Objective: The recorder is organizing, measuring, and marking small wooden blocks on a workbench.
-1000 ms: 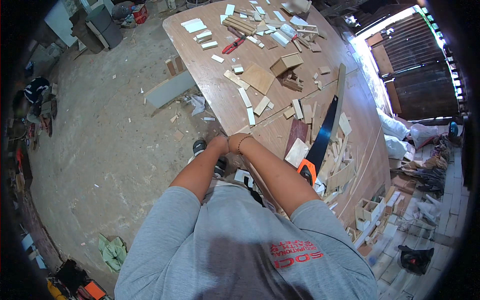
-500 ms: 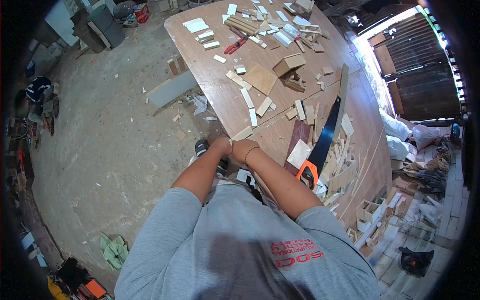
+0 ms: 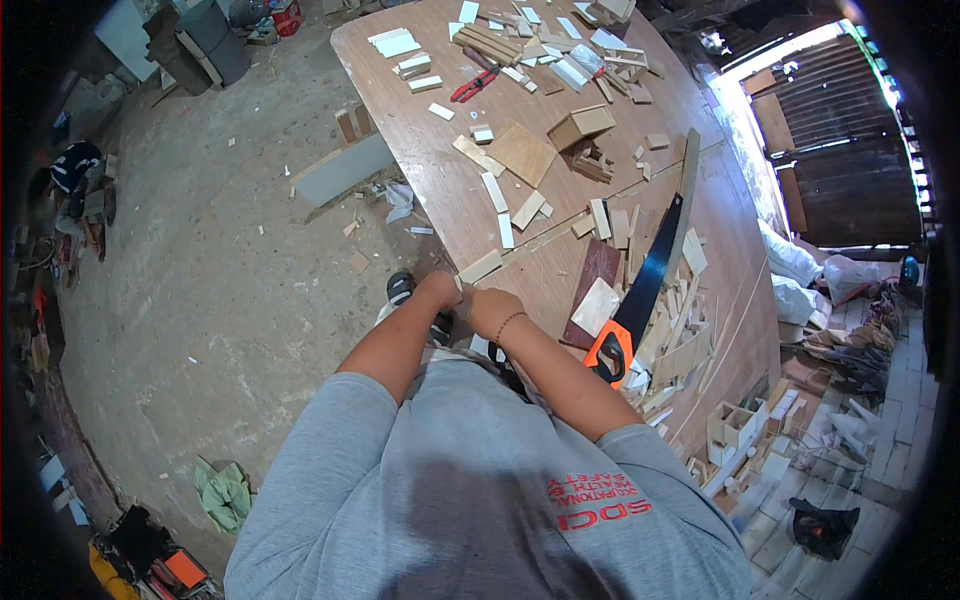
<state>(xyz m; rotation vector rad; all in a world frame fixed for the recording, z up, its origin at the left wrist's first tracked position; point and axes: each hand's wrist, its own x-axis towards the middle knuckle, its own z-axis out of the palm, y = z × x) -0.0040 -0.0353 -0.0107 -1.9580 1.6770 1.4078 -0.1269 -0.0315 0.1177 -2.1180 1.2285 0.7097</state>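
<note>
My left hand and my right hand are close together at the table's near left corner, with a small gap between them. Both look closed, fingers curled down and away. A small pale bit shows at the left hand's fingertips; what either hand grips is hidden. Just beyond them a pale wood block lies at the table edge. Off to the right of my right forearm, a handsaw with a dark blade and orange-black handle rests on wood offcuts.
The brown table carries many wood pieces, red-handled pliers, a square plywood piece and a small wooden box. A grey board stands beside the table. A person is at the far left. Green cloth lies on the floor.
My right hand has shifted slightly right and down, away from the left, widening the gap between them. My left hand moved only a little. The things on the table stayed put.
</note>
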